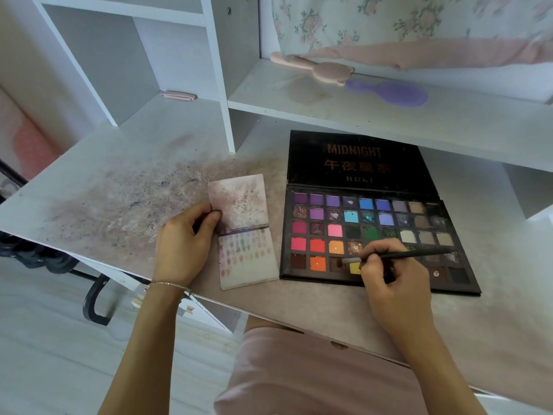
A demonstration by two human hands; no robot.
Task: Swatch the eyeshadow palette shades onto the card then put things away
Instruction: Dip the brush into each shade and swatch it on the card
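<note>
1. Sat open on the stained desk point(104, 187), right of centre: the eyeshadow palette point(374, 235), black lid point(356, 160) laid back flat with "MIDNIGHT" and "HDKT" printed on it, rows of coloured pans facing up.
2. Lay just left of the palette, close beside its edge: the card point(247, 232), a folded white piece in two panels, upper panel smudged with dark specks, lower panel carrying rows of small pastel swatches.
3. Gripped the card's left edge near the fold: left hand point(182, 244), thumb and curled fingers pinching the upper panel, thin bracelet point(167, 284) at the wrist.
4. Held over the palette's lower rows: right hand point(389, 274), fingers curled round a thin black brush point(398, 255) in a pen grip.
5. Pointed leftward, pale tip of the brush reaching the bottom row just above the yellow pan point(355, 268); contact with a pan could not be told.
6. Rested on the shelf point(299, 97) behind the palette: a pink bear-shaped comb point(317, 68) and a purple hairbrush point(392, 92), touching end to end.
7. Lay at the back of the left cubby: a small pink flat item point(178, 95).
8. Showed below the desk edge: pink clothing point(314, 372) across the lap.
</note>
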